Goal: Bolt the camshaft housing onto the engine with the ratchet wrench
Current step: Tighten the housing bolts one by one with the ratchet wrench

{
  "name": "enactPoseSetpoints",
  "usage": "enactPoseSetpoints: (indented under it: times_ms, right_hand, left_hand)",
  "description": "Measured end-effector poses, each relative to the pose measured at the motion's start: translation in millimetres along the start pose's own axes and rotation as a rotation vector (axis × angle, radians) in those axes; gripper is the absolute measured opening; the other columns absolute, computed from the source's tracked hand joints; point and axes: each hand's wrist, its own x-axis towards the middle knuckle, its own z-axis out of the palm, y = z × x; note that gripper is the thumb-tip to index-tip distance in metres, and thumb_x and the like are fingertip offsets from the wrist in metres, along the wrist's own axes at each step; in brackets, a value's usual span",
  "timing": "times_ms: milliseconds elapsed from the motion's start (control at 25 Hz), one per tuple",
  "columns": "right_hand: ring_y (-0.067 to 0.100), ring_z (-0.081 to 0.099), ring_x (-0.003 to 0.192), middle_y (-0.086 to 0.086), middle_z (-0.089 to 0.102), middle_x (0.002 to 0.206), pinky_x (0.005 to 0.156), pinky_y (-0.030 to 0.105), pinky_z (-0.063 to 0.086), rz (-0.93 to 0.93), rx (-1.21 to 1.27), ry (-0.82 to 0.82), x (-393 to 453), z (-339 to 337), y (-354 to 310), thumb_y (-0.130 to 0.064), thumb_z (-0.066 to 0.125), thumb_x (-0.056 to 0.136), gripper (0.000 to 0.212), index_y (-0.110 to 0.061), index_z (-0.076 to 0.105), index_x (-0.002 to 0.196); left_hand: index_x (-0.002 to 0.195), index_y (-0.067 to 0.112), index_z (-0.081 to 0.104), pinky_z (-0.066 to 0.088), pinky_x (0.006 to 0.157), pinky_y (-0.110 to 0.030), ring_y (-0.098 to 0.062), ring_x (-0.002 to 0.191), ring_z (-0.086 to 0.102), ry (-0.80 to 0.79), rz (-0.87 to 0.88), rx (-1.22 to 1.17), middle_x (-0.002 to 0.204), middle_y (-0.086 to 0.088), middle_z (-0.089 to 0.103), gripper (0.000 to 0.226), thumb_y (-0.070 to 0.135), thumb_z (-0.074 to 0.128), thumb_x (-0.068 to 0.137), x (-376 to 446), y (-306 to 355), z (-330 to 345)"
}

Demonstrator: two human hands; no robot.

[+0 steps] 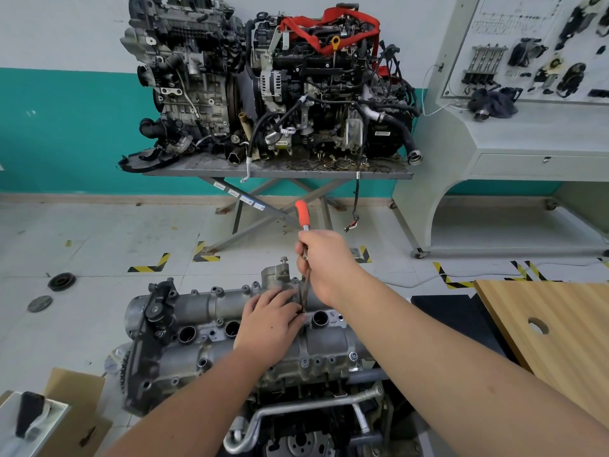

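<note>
At lower centre, the right hand (324, 258) grips the ratchet wrench (303, 222) on a bolt; the left hand (270, 319) presses flat on the camshaft housing (204, 308). Tightening seems underway; next needs a steady swing.

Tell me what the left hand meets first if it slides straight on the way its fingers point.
Most likely the ratchet wrench shaft: the left hand lies flat on the camshaft housing, fingertips almost at it. The right hand holds that wrench. Depth is uncertain.
</note>
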Motion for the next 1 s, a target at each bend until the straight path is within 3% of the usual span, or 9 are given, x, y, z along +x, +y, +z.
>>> enactPoseSetpoints:
  times_ms: [120, 200, 360, 480, 600, 760, 840, 920, 1000]
  right_hand:
    - [0.009, 0.036, 0.037, 0.003, 0.046, 0.059, 0.042, 0.021, 0.034, 0.022, 0.107, 0.011, -5, -1, -11, -0.004, 0.046, 0.097, 0.024, -0.01, 0.049, 0.074]
    - [0.009, 0.042, 0.038, 0.0, 0.051, 0.056, 0.045, 0.022, 0.037, 0.04, 0.237, 0.028, -8, -4, -20, -0.004, 0.047, 0.098, 0.021, -0.01, 0.051, 0.078]
    - [0.015, 0.061, 0.056, 0.002, 0.063, 0.064, 0.062, 0.03, 0.039, 0.063, 0.442, 0.009, -11, -17, -35, -0.003, 0.04, 0.1, 0.019, -0.009, 0.049, 0.085]
    - [0.02, 0.064, 0.074, 0.006, 0.068, 0.079, 0.071, 0.032, 0.046, 0.131, 0.357, -0.027, -16, -26, -33, -0.01, 0.047, 0.101, 0.013, -0.011, 0.052, 0.089]
    - [0.017, 0.066, 0.065, 0.001, 0.069, 0.072, 0.071, 0.034, 0.048, 0.154, -0.093, -0.079, -22, -44, -31, -0.039, 0.055, 0.099, 0.026, -0.017, 0.058, 0.085]
    - [0.017, 0.059, 0.076, -0.001, 0.062, 0.08, 0.07, 0.036, 0.045, -0.456, -0.976, 0.178, -17, -73, -37, -0.054, 0.053, 0.094, 0.038, -0.019, 0.058, 0.081]
    - [0.018, 0.058, 0.083, -0.001, 0.063, 0.087, 0.074, 0.034, 0.045, -0.555, -0.982, 0.095, -18, -85, -47, -0.047, 0.047, 0.099, 0.033, -0.02, 0.063, 0.09]
    - [0.02, 0.062, 0.073, 0.003, 0.07, 0.081, 0.072, 0.033, 0.05, -0.344, -0.668, -0.15, -24, -100, -55, -0.04, 0.039, 0.105, 0.037, -0.016, 0.066, 0.098]
    - [0.02, 0.058, 0.056, 0.008, 0.069, 0.073, 0.058, 0.027, 0.051, -0.177, -0.39, -0.233, -32, -122, -60, -0.033, 0.04, 0.107, 0.036, -0.009, 0.065, 0.104]
  left_hand:
    - [0.106, 0.033, 0.065, 0.026, 0.114, -0.039, -0.009, 0.133, 0.042, 0.043, 0.061, -0.071, 0.125, 0.019, 0.061, 0.028, 0.048, 0.042, 0.101, -2, 9, -9]
    - [0.09, 0.03, 0.056, 0.046, 0.091, -0.039, -0.011, 0.101, 0.062, 0.026, 0.012, -0.346, 0.096, 0.01, 0.067, 0.019, 0.041, 0.044, 0.101, 1, 20, -20]
    - [0.078, 0.028, 0.05, 0.042, 0.056, -0.032, -0.003, 0.052, 0.048, 0.004, -0.18, -0.778, 0.062, 0.014, 0.055, 0.028, 0.042, 0.044, 0.101, 19, 45, -43]
    - [0.073, 0.023, 0.048, 0.036, 0.056, -0.031, -0.005, 0.052, 0.038, 0.054, -0.14, -0.887, 0.054, 0.015, 0.042, 0.034, 0.044, 0.047, 0.099, 32, 49, -68]
    - [0.076, 0.022, 0.052, 0.035, 0.052, -0.02, -0.003, 0.053, 0.041, 0.13, -0.029, -0.861, 0.055, 0.015, 0.046, 0.036, 0.055, 0.051, 0.089, 36, 40, -97]
    - [0.074, 0.014, 0.049, 0.033, 0.053, -0.024, -0.005, 0.054, 0.038, 0.075, 0.034, -0.782, 0.058, 0.013, 0.04, 0.046, 0.056, 0.053, 0.092, 44, 31, -122]
    - [0.072, 0.014, 0.045, 0.03, 0.052, -0.022, -0.005, 0.053, 0.035, 0.04, 0.079, -0.763, 0.057, 0.015, 0.037, 0.043, 0.048, 0.051, 0.099, 54, 42, -130]
    - [0.075, 0.014, 0.047, 0.031, 0.05, -0.02, -0.003, 0.053, 0.036, 0.023, 0.126, -0.727, 0.058, 0.015, 0.038, 0.041, 0.046, 0.047, 0.101, 65, 60, -136]
    - [0.083, 0.012, 0.052, 0.033, 0.054, -0.023, -0.002, 0.054, 0.038, -0.019, 0.174, -0.675, 0.062, 0.014, 0.041, 0.038, 0.044, 0.044, 0.102, 75, 83, -137]
